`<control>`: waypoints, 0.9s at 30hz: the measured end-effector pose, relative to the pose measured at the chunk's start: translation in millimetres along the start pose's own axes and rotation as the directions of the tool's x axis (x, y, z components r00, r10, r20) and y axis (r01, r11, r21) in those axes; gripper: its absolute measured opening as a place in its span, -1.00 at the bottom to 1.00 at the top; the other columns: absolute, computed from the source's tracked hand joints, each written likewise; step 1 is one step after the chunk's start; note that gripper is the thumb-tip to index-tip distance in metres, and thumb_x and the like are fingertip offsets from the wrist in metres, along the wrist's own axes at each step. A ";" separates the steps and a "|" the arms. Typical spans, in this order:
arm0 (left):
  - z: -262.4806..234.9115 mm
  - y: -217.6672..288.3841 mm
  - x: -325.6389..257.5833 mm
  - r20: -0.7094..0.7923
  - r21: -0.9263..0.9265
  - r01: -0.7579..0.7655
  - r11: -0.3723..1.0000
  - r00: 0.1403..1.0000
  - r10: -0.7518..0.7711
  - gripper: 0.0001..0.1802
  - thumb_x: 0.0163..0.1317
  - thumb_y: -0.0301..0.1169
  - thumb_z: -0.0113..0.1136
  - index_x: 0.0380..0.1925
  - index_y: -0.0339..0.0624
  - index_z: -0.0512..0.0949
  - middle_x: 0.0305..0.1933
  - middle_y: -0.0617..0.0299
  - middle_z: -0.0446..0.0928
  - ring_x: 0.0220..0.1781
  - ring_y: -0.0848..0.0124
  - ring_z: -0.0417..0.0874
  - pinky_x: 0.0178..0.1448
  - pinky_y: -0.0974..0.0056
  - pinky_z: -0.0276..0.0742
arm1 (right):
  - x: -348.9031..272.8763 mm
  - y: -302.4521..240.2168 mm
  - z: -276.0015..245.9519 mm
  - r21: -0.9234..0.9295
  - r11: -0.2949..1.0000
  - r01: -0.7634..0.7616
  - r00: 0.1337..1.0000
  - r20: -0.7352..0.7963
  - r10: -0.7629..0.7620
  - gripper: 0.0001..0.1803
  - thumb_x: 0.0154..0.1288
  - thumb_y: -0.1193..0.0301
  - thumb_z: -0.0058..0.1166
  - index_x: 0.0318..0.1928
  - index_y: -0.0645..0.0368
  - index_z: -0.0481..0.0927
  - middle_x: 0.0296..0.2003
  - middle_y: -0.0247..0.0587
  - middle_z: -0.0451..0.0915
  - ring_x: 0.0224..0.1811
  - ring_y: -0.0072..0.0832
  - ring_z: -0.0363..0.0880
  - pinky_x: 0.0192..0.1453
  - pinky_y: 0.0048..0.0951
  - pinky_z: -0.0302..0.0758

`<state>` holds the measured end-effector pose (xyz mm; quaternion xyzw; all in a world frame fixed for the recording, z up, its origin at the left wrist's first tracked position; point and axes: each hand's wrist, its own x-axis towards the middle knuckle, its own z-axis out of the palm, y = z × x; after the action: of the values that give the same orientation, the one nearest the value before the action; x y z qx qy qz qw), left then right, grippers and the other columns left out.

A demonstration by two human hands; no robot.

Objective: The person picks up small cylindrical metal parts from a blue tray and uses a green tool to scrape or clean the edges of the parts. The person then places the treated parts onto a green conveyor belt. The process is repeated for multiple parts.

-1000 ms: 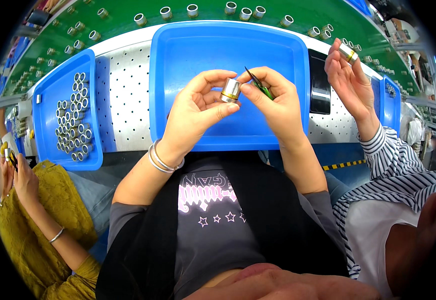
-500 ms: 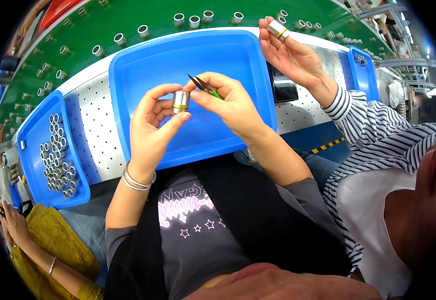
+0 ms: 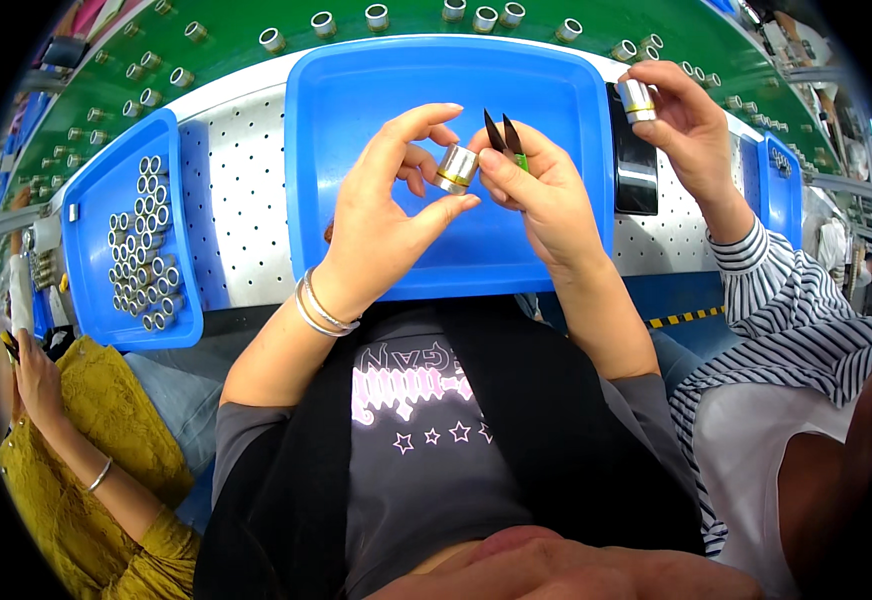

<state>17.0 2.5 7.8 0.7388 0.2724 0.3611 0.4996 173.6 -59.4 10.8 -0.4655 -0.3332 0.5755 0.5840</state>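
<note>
A short silver metal sleeve (image 3: 457,166) with a yellow band near its lower end is held tilted above the blue tray (image 3: 301,215). The thumb and fingertips of my right hand (image 3: 546,185) pinch its right side. That same hand also has small snips (image 3: 503,138) tucked in it, green-handled, black blades pointing up and away. My left hand (image 3: 381,205) curves around the sleeve's left side with fingers spread. Its index finger stands clear of the metal, and its thumb tip lies just below the lower end; whether other fingertips touch is hard to see.
At right, a co-worker's hand (image 3: 691,125) holds a similar sleeve (image 3: 636,100) above a black flat device (image 3: 636,165). A left blue tray (image 3: 81,250) contains several sleeves. More sleeves stand on the green surface (image 3: 416,22) beyond. Another person in yellow sits at left.
The view has shifted, so the scene sits farther right. My left index finger and thumb have spread off the sleeve, which is now more tilted. The co-worker's hand has turned and come lower.
</note>
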 end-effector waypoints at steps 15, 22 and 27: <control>-17.2 -13.0 -1.1 0.088 -0.079 0.093 0.993 0.992 -0.086 -0.37 -0.01 -0.54 0.33 0.12 -0.26 0.35 0.01 0.15 0.44 -0.16 0.49 0.49 -0.05 0.42 0.43 | 10.9 -3.8 1.3 -0.144 0.989 0.027 0.999 0.048 -0.021 -0.85 0.27 0.41 0.09 -0.23 0.23 0.55 -0.43 -0.43 0.50 -0.43 -0.73 0.36 -0.35 -0.68 0.31; -28.7 -8.5 -2.1 -0.054 -0.118 0.118 0.986 0.991 -0.125 -0.46 0.07 -0.56 0.23 0.10 -0.28 0.36 0.12 0.11 0.39 -0.07 0.44 0.49 0.02 0.37 0.44 | 86.2 -14.9 -3.0 -0.764 0.573 0.298 0.929 0.094 -0.358 -0.85 0.22 0.36 0.07 -0.27 0.14 0.60 -0.44 -0.23 0.62 -0.40 -0.44 0.55 -0.29 -0.46 0.44; -33.6 -10.1 -5.8 0.027 -0.005 0.112 0.994 0.993 -0.111 -0.54 0.06 -0.62 0.18 0.03 -0.28 0.44 0.09 0.14 0.39 -0.03 0.42 0.49 0.02 0.37 0.44 | 158.8 -1.2 -16.0 -0.972 0.120 0.205 0.875 0.127 -0.467 -0.82 0.14 0.32 0.04 -0.27 0.01 0.64 -0.39 -0.14 0.64 -0.30 -0.17 0.61 -0.23 -0.19 0.50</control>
<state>-13.9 19.8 4.9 0.7255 0.3052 0.3235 0.5251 207.3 94.2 -16.9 -0.6941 -0.6497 0.0373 0.3078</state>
